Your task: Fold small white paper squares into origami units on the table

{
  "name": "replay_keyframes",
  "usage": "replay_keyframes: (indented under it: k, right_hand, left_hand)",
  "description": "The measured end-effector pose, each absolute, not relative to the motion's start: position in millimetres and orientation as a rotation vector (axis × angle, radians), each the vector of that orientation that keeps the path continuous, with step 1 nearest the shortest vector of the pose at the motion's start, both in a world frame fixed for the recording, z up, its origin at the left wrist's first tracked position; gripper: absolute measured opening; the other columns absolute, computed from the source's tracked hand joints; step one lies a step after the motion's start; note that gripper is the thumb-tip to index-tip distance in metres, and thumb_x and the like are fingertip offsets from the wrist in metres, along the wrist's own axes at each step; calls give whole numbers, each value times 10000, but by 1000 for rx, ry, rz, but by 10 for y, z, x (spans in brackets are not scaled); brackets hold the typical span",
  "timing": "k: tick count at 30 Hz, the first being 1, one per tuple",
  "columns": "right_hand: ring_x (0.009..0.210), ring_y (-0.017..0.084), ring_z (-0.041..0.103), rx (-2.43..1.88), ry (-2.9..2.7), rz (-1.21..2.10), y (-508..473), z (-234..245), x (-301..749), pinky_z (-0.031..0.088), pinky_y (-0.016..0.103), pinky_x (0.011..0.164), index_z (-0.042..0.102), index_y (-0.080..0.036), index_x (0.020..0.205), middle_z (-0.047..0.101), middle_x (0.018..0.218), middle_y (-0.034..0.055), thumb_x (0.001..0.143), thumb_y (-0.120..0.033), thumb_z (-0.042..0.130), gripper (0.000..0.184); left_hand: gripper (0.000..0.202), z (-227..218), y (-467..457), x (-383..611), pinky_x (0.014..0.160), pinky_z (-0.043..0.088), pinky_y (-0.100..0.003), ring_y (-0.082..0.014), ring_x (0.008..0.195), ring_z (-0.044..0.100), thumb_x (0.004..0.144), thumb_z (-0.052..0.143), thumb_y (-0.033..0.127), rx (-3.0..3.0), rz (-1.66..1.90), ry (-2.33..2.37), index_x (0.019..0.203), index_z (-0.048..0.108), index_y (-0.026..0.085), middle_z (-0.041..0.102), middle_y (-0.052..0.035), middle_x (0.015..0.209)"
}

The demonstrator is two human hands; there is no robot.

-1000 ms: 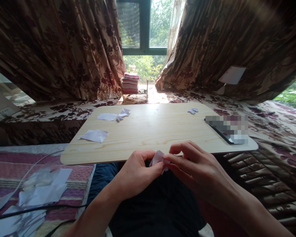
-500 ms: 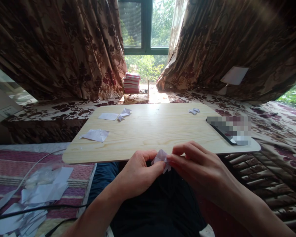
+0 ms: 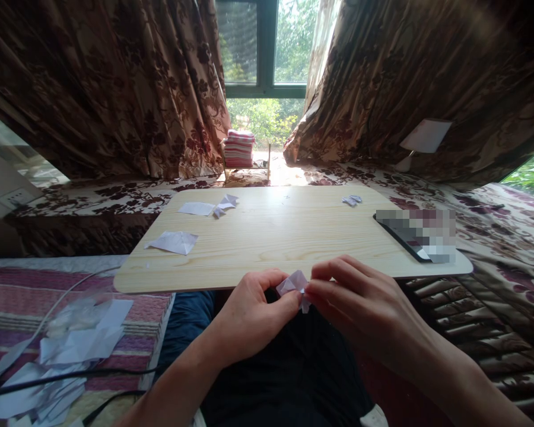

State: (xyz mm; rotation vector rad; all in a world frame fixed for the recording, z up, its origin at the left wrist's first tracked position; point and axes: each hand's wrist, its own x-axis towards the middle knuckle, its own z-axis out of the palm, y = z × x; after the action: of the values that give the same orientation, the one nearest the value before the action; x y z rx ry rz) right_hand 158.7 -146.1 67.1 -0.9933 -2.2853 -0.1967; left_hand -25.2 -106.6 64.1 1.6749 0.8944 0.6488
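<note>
Where the flowered curtains [image 3: 115, 89] part at a window [image 3: 260, 47], daylight falls down the length of a pale wooden table [image 3: 271, 237] that stands over the person's lap. Off its left edge, a heap [image 3: 71, 344] of white sheets lies on a striped cover, probably set aside to keep the board free; the frame cuts it off at the bottom.

The left hand [image 3: 249, 320] and right hand [image 3: 360, 308] meet just short of the table's near edge, held in the air over the lap. Both are closed narrow, thumb and forefinger of each pinching opposite sides of the same paper [image 3: 295, 283]. Gripping it from both sides likely steadies so small a piece while its creases are handled.

A phone [image 3: 416, 234] sits at the right edge, its screen blurred out. A creased sheet [image 3: 172, 242] rests near the left edge, with scraps [image 3: 207, 207] at the far left corner and a crumpled bit [image 3: 350, 200] towards the far right corner.

The paper itself is tiny, pale and folded. Fingertips cover part of it, so its exact shape cannot be made out.
</note>
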Motion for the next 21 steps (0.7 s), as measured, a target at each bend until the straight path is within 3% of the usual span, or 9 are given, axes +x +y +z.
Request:
replay_keyframes:
  k: [10, 21]
  right_hand:
    - [684, 166, 495, -1037, -2267, -216, -1497, 666, 1556, 398, 288, 581, 653, -133, 836, 608, 761, 81, 867, -66, 538, 136]
    - [718, 169, 519, -1203, -2126, -48, -1502, 640, 1496, 415, 286, 611, 614, -165, 852, 580, 771, 45, 872, -127, 540, 85]
  left_hand:
    - [258, 578, -1119, -191, 561, 328, -213, -106, 616, 395, 826, 536, 286, 1567, 766, 942, 615, 548, 139, 459, 18, 613]
    - [241, 592, -1172, -168, 627, 389, -216, -132, 685, 503, 851, 542, 272, 1628, 843, 957, 696, 664, 133, 574, -9, 678]
